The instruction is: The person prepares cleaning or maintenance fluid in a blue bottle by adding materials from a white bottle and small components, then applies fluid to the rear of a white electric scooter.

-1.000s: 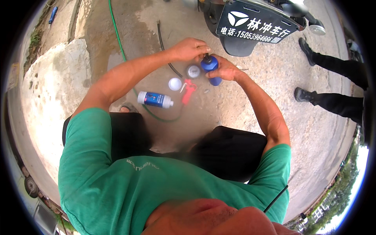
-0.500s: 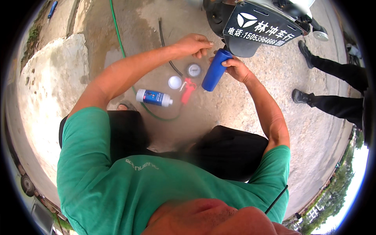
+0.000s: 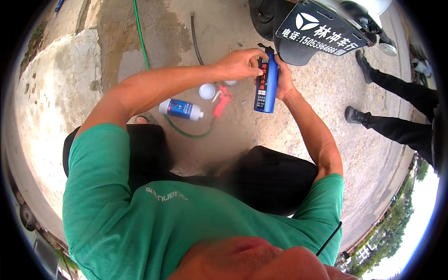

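Blue bottle: a tall blue bottle [image 3: 271, 88] stands out above the ground [image 3: 242, 128], roughly upright in view, its dark label with red and white print facing the wearer.
Black top: a small black fitting [image 3: 268, 49] sits at the bottle's upper end.
Right hand: the right hand [image 3: 283, 78] is closed around the bottle from its right side, holding it.
Left hand: the left hand [image 3: 247, 64] has its fingers bent, the tips at the bottle's upper left; whether they grip anything, I cannot tell.
Ground, near the hands: a white-and-blue bottle [image 3: 181, 109] lies on its side; a white round cap [image 3: 206, 91] and a red tool [image 3: 223, 103] lie near it.
Hoses: a green hose [image 3: 141, 35] and a short black hose [image 3: 195, 39].
Vehicle: a dark plate [image 3: 317, 29] hangs beyond the bottle.
Right side: another person's dark-trousered legs [image 3: 401, 122].
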Action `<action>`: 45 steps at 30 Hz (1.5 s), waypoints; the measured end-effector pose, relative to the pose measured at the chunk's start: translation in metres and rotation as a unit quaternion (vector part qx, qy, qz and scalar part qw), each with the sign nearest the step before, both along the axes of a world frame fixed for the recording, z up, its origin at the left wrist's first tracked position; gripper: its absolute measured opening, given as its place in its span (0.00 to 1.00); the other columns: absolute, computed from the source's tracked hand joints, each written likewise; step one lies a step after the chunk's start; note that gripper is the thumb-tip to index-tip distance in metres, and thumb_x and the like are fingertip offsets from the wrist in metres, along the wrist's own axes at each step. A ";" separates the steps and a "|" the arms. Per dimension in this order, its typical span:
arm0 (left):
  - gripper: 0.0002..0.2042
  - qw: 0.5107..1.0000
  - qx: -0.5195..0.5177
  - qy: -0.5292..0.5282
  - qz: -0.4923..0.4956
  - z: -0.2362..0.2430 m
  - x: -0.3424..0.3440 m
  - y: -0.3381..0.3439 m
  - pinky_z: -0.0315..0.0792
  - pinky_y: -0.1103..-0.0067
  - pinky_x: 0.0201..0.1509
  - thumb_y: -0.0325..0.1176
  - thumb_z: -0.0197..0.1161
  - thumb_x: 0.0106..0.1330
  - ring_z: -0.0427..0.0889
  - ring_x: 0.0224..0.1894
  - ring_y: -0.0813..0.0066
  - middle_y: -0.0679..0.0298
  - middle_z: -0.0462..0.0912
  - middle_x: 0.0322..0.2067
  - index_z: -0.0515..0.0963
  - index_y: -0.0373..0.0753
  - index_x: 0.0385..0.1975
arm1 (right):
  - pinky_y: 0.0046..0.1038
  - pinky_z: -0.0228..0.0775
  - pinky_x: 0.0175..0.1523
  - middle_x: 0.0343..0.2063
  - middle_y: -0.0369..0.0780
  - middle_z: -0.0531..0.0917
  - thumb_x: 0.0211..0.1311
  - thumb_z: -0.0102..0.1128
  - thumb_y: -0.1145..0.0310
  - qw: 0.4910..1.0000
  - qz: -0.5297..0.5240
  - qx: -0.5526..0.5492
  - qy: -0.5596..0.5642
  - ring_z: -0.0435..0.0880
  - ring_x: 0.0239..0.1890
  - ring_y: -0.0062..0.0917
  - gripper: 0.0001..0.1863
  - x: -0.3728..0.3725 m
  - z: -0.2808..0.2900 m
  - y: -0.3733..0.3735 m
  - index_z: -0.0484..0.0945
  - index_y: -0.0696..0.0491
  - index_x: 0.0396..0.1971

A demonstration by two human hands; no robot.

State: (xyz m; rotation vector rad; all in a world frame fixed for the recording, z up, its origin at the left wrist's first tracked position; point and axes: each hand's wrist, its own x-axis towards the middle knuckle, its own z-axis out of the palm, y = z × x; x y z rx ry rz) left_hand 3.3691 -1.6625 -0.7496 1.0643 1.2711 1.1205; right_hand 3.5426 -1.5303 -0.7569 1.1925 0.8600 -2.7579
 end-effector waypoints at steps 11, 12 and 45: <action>0.24 0.998 -0.019 0.040 0.042 -0.004 0.014 -0.007 0.77 0.74 0.40 0.29 0.65 0.63 0.83 0.33 0.72 0.61 0.82 0.29 0.69 0.34 0.59 | 0.38 0.80 0.43 0.40 0.41 0.83 0.67 0.51 0.37 0.998 0.001 0.018 -0.053 0.85 0.37 0.32 0.33 -0.003 -0.003 -0.002 0.72 0.49 0.58; 0.24 0.998 -0.023 0.052 0.040 -0.003 0.016 -0.010 0.77 0.74 0.39 0.29 0.65 0.63 0.83 0.33 0.73 0.61 0.82 0.29 0.70 0.34 0.58 | 0.38 0.80 0.43 0.39 0.41 0.83 0.67 0.51 0.36 0.998 0.007 0.026 -0.058 0.85 0.37 0.32 0.33 -0.002 -0.004 -0.004 0.73 0.49 0.57; 0.13 0.996 -0.057 0.052 0.033 0.003 0.038 -0.030 0.75 0.72 0.37 0.34 0.62 0.66 0.83 0.33 0.72 0.61 0.83 0.29 0.74 0.34 0.44 | 0.38 0.80 0.44 0.41 0.42 0.82 0.72 0.45 0.40 0.990 0.005 0.109 -0.085 0.86 0.38 0.32 0.31 0.005 0.001 0.017 0.71 0.53 0.58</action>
